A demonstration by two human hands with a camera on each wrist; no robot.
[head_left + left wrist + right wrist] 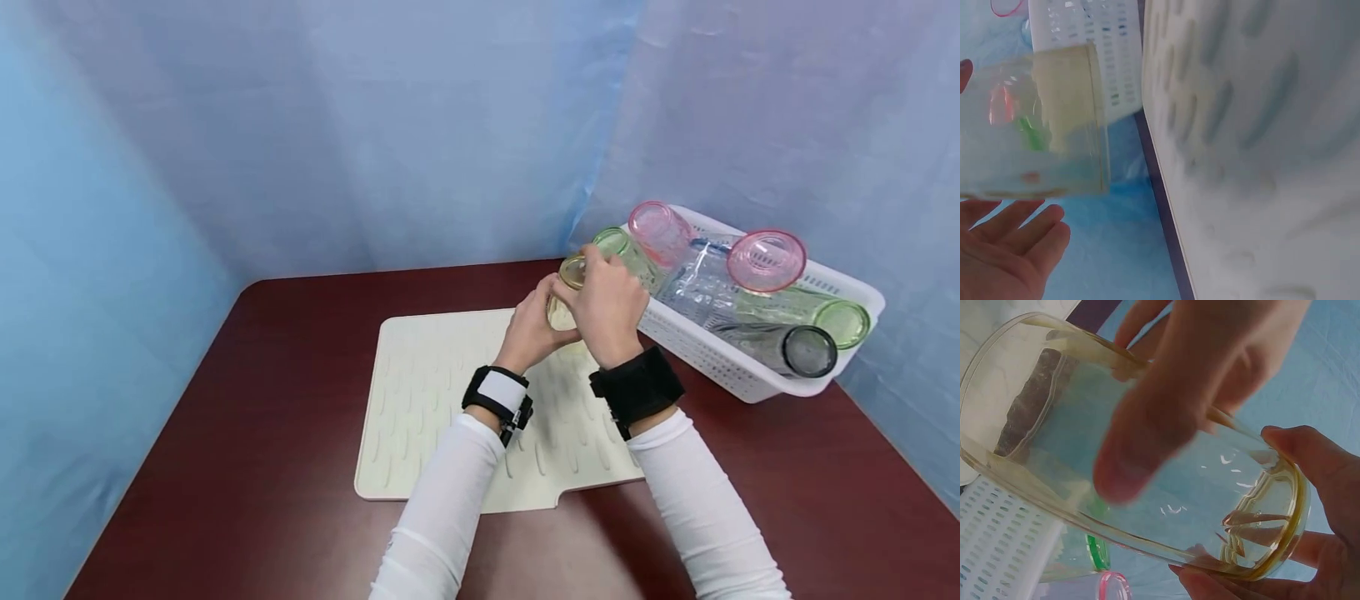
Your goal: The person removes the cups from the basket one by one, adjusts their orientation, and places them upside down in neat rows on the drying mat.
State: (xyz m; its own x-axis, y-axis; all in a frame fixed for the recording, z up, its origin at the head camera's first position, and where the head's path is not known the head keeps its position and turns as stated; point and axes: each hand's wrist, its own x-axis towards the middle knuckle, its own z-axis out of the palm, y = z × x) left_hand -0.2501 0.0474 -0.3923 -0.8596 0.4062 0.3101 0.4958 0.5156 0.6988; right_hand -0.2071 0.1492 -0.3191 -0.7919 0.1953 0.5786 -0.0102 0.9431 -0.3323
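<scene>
The left hand is gripping the glass round its side, thumb opposite fingers; the right hand is pinching its thick base! The glass is hanging base-up above the mat, near the basket, where other glasses, pink, green and grey, are sitting.

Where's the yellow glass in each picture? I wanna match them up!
Head: just right of the middle, left of the white basket.
Left wrist: at the left edge, upper half, partly cut off by the frame.
Right wrist: the big yellow glass slanting across the middle.
Shared landmark: that basket, right in the head view, top left in the left wrist view, lower left in the right wrist view.
</scene>
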